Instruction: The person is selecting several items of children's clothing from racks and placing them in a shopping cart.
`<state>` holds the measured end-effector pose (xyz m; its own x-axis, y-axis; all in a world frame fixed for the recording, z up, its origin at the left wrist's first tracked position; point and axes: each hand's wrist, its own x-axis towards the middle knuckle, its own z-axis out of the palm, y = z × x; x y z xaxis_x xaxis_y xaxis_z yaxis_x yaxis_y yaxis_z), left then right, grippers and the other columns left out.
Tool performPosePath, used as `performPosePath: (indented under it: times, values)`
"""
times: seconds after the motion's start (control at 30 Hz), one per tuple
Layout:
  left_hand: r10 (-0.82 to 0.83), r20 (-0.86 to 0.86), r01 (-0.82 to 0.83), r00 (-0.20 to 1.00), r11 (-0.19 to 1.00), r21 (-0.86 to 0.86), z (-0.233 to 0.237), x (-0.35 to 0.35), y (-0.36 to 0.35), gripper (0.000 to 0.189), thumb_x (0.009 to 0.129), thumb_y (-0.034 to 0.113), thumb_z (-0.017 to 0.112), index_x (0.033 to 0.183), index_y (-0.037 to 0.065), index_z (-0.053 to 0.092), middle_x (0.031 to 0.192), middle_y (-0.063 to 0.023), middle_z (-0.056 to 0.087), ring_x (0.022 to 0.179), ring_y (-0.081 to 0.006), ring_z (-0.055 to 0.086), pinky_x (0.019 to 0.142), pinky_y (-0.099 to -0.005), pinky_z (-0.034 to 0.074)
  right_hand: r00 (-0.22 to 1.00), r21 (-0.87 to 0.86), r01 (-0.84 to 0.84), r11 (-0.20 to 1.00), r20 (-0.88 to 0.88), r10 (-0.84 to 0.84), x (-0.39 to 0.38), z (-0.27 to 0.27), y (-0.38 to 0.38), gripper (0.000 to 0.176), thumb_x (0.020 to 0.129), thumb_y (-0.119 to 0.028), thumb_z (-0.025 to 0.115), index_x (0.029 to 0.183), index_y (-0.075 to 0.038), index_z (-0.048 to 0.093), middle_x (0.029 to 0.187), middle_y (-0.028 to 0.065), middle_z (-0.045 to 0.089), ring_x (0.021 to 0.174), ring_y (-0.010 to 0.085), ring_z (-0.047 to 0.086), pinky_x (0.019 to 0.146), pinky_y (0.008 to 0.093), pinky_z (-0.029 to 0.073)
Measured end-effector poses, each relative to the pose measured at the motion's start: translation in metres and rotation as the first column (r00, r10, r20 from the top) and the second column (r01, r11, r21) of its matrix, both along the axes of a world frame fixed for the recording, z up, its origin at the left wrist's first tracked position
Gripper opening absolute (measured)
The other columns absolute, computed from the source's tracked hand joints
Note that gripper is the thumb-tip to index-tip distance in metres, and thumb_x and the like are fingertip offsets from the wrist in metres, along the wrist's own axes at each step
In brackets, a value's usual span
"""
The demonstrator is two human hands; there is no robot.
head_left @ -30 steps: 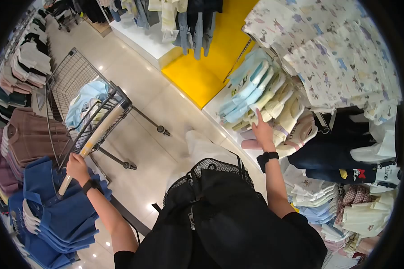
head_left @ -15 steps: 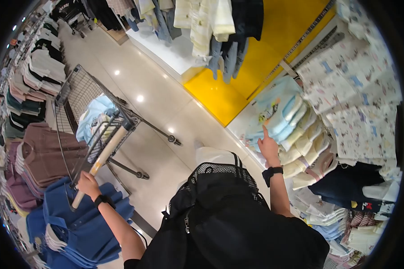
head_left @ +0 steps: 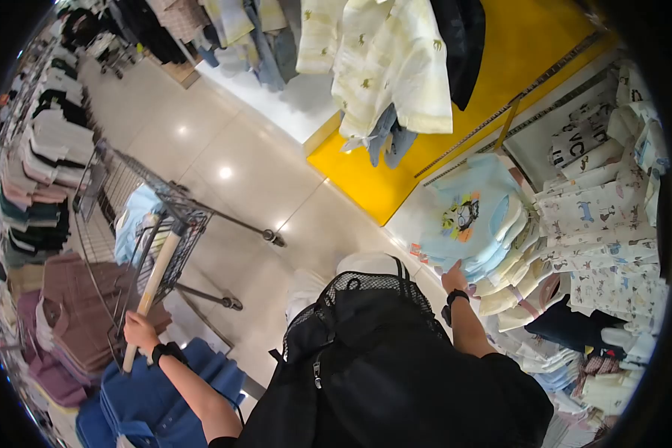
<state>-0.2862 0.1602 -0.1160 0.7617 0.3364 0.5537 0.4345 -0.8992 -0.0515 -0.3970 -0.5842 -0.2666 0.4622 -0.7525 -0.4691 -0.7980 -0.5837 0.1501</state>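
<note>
My left hand (head_left: 142, 332) is wrapped round the pale handle bar (head_left: 155, 284) of a wire shopping cart (head_left: 119, 187). Light blue clothing (head_left: 136, 216) lies inside the cart basket. On the right, my right hand (head_left: 455, 280) touches or is very near the lower edge of a light blue shirt (head_left: 459, 213) with a colourful animal print. That shirt hangs at the front of a row of blue and cream garments. The index finger points toward it, while the other fingers look curled and partly hidden.
Cream patterned clothes (head_left: 396, 67) hang above a yellow platform (head_left: 351, 175). Blue garments (head_left: 164, 396) and brown garments (head_left: 82, 299) hang at the left. White printed clothing (head_left: 597, 216) fills the right side. A black backpack (head_left: 366, 351) is in front of my body.
The view has shifted. My right hand is now lower on the blue shirt, whose printed front is turned more into view. My left hand still holds the cart handle.
</note>
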Motion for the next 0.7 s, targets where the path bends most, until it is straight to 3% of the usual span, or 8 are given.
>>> performPosePath:
  times: [0.07, 0.1, 0.17, 0.3, 0.4, 0.5, 0.6, 0.7]
  values:
    - [0.024, 0.051, -0.024, 0.998, 1.0, -0.008, -0.002, 0.017, 0.005, 0.04, 0.085, 0.03, 0.035, 0.066, 0.003, 0.056, 0.055, -0.0186, 0.053, 0.052, -0.0378, 0.051, 0.045, -0.0469, 0.038, 1.0, 0.028, 0.011, 1.0, 0.021, -0.012, -0.004, -0.01, 0.003, 0.065, 0.072, -0.025, 0.05, 0.127, -0.001, 0.024, 0.097, 0.0219, 0.056, 0.092, 0.0365, 0.054, 0.078, 0.0433, 0.043]
    - [0.051, 0.054, -0.05, 0.997, 0.999, -0.011, -0.006, 0.026, 0.014, 0.04, 0.085, 0.031, 0.035, 0.067, 0.003, 0.058, 0.055, -0.0179, 0.054, 0.051, -0.0369, 0.052, 0.045, -0.0471, 0.037, 0.999, 0.064, 0.007, 0.998, 0.036, -0.01, -0.002, -0.011, 0.008, 0.05, 0.071, -0.026, 0.049, 0.114, -0.002, 0.042, 0.101, 0.0217, 0.055, 0.094, 0.0368, 0.053, 0.081, 0.0435, 0.042]
    - [0.061, 0.024, -0.061, 0.998, 0.998, 0.013, -0.015, 0.045, 0.034, 0.041, 0.085, 0.032, 0.034, 0.067, 0.004, 0.058, 0.055, -0.0175, 0.054, 0.051, -0.0366, 0.052, 0.045, -0.047, 0.037, 0.997, 0.072, 0.014, 0.997, 0.072, -0.019, 0.002, -0.013, 0.021, 0.038, 0.071, -0.025, 0.048, 0.102, -0.003, 0.051, 0.099, 0.0209, 0.056, 0.094, 0.0355, 0.053, 0.08, 0.0426, 0.043]
    - [0.063, 0.001, -0.063, 0.998, 0.998, 0.009, -0.017, 0.086, 0.052, 0.042, 0.085, 0.034, 0.032, 0.07, 0.006, 0.059, 0.058, -0.0163, 0.056, 0.053, -0.0364, 0.052, 0.046, -0.0467, 0.038, 0.997, 0.056, 0.061, 0.997, 0.036, -0.063, 0.01, -0.009, 0.057, 0.033, 0.071, -0.025, 0.048, 0.094, -0.004, 0.056, 0.09, 0.0179, 0.06, 0.089, 0.0305, 0.057, 0.077, 0.0405, 0.044]
    - [0.097, -0.008, -0.097, 0.995, 0.995, 0.003, -0.006, 0.12, 0.056, 0.043, 0.086, 0.035, 0.032, 0.072, 0.008, 0.062, 0.061, -0.0148, 0.058, 0.055, -0.0356, 0.054, 0.048, -0.0461, 0.04, 0.994, 0.079, 0.037, 0.996, 0.1, -0.044, 0.011, -0.02, 0.089, 0.027, 0.072, -0.023, 0.047, 0.087, -0.003, 0.058, 0.071, 0.0124, 0.062, 0.066, 0.0221, 0.062, 0.067, 0.0355, 0.048]
    - [0.126, -0.086, -0.129, 0.988, 0.991, -0.03, -0.004, 0.155, 0.066, 0.047, 0.086, 0.037, 0.029, 0.071, 0.007, 0.061, 0.061, -0.0159, 0.058, 0.056, -0.0359, 0.054, 0.049, -0.0468, 0.04, 0.986, 0.259, 0.158, 0.953, 0.019, -0.168, 0.0, -0.028, 0.113, 0.024, 0.074, -0.02, 0.046, 0.086, -0.004, 0.059, 0.068, 0.0115, 0.062, 0.059, 0.0202, 0.062, 0.06, 0.0316, 0.049]
    - [0.09, -0.118, -0.099, 0.989, 0.992, -0.076, -0.003, 0.189, 0.077, 0.05, 0.086, 0.039, 0.028, 0.07, 0.005, 0.061, 0.063, -0.0164, 0.058, 0.058, -0.0363, 0.054, 0.05, -0.0475, 0.04, 0.935, 0.338, 0.333, 0.88, 0.004, -0.355, -0.013, -0.019, 0.144, 0.025, 0.072, -0.019, 0.044, 0.084, -0.005, 0.06, 0.071, 0.0104, 0.063, 0.064, 0.0237, 0.062, 0.067, 0.0352, 0.048]
    - [0.027, -0.101, -0.034, 0.995, 0.997, -0.063, -0.003, 0.222, 0.086, 0.052, 0.086, 0.041, 0.027, 0.072, 0.004, 0.061, 0.066, -0.0169, 0.059, 0.06, -0.0367, 0.055, 0.051, -0.048, 0.04, 0.919, 0.302, 0.351, 0.886, 0.073, -0.389, -0.031, 0.006, 0.177, 0.024, 0.073, -0.018, 0.045, 0.086, -0.007, 0.06, 0.071, 0.0094, 0.063, 0.059, 0.0218, 0.062, 0.065, 0.0338, 0.048]
